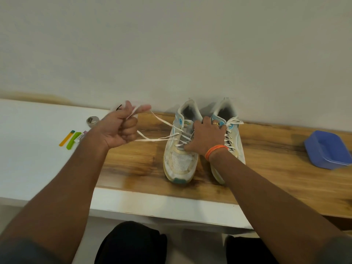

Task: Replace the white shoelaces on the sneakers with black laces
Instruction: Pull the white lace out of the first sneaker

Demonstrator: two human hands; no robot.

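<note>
Left hand (122, 128) grips white lace (162, 123); no writing legible.

No readable text anywhere. The small white label (79, 137) on the green and purple items at the left of the white desk top (38, 141) carries print, but it is too small and blurred to make out. The pair of worn white mesh sneakers with blue accents (180, 149) shows only coloured panels, no legible brand or number. Nothing legible on the blue plastic tub (328, 149).
</note>
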